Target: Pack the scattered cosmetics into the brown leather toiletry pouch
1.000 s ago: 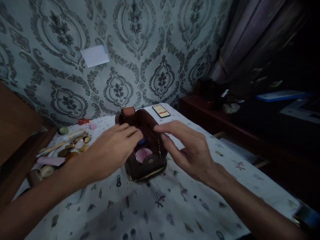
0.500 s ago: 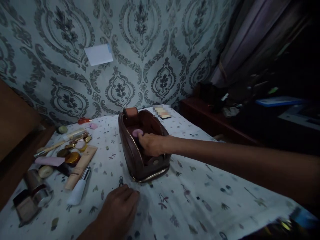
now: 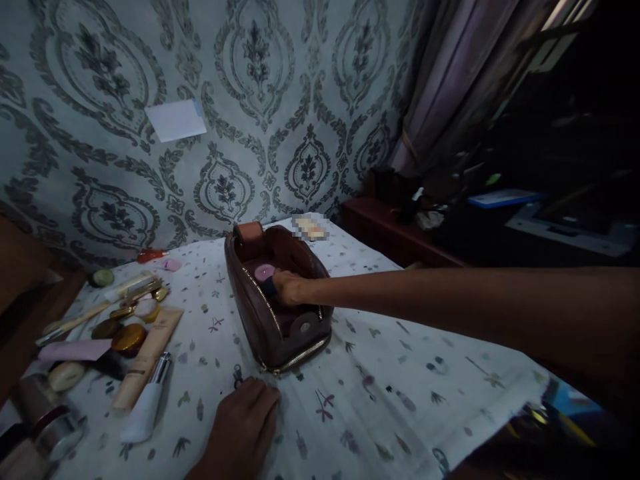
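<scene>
A brown leather makeup bag (image 3: 250, 320) lies on the patterned cloth with its zip undone and its top flap folded back. My right hand (image 3: 291, 288) reaches into it from the right, fingers closed at a small dark item (image 3: 270, 285) that is mostly hidden. Just beyond the fingertips, a pink round item (image 3: 264, 272) shows inside the bag. In front of the bag, my left hand (image 3: 245, 423) rests knuckles up on the cloth with its fingers curled, and nothing shows in it.
Makeup lies on the left: a beige tube (image 3: 149, 360), a white-handled brush (image 3: 147, 403), a pink tube (image 3: 75, 350), an amber-lidded jar (image 3: 129, 339) and several others. A blurred card-like item (image 3: 311, 229) is behind the bag. A patterned wall (image 3: 255, 133) backs the white cloth (image 3: 390, 400).
The view has swung a little to the right. My right hand stays inside the bag, and a dark item now shows at its fingertips beside the pink one. My left hand keeps its place on the cloth.
</scene>
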A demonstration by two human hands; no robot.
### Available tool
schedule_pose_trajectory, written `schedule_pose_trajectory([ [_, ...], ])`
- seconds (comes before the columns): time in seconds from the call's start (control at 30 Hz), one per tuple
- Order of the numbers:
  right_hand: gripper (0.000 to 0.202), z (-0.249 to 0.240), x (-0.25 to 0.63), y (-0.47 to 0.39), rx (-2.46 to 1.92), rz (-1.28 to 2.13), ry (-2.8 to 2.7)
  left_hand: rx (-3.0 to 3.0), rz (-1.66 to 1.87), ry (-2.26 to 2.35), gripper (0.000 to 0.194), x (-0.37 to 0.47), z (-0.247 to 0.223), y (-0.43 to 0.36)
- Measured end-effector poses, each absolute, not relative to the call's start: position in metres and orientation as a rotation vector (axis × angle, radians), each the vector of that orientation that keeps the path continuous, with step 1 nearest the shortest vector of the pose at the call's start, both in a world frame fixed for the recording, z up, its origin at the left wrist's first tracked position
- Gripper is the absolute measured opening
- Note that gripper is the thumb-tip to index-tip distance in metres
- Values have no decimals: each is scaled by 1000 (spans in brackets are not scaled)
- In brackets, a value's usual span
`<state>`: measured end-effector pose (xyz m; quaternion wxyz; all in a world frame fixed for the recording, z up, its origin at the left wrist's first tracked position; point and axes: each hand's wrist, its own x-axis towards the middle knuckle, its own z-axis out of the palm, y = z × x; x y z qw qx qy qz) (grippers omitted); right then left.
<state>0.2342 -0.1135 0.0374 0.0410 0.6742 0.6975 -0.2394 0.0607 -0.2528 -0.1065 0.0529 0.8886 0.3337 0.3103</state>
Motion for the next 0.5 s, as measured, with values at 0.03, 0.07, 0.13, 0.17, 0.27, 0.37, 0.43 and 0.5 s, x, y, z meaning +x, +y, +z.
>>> schedule_pose_trajectory([
  [0.03,48,38,235,-114,2050,-740,2132,2696,930,1014,21,61,-106,-253],
  [0.07,51,39,235,-115,2035,-746,2135,2691,922,1013,21,61,-105,-252],
  [0.13,56,42,235,-116,2007,-754,2145,2680,928,1013,21,61,-104,-252],
  [0.17,59,42,235,-116,1997,-755,2147,2674,930,1010,20,61,-104,-252],
  [0.27,61,44,235,-117,1981,-753,2148,2667,933,1009,21,61,-105,-252],
  [0.37,57,45,235,-117,1965,-750,2148,2666,959,1015,21,61,-104,-253],
  [0.43,56,44,236,-116,1946,-750,2161,2669,934,996,19,60,-101,-252],
  [0.5,54,41,237,-114,1940,-746,2176,2679,871,978,18,58,-96,-252],
])
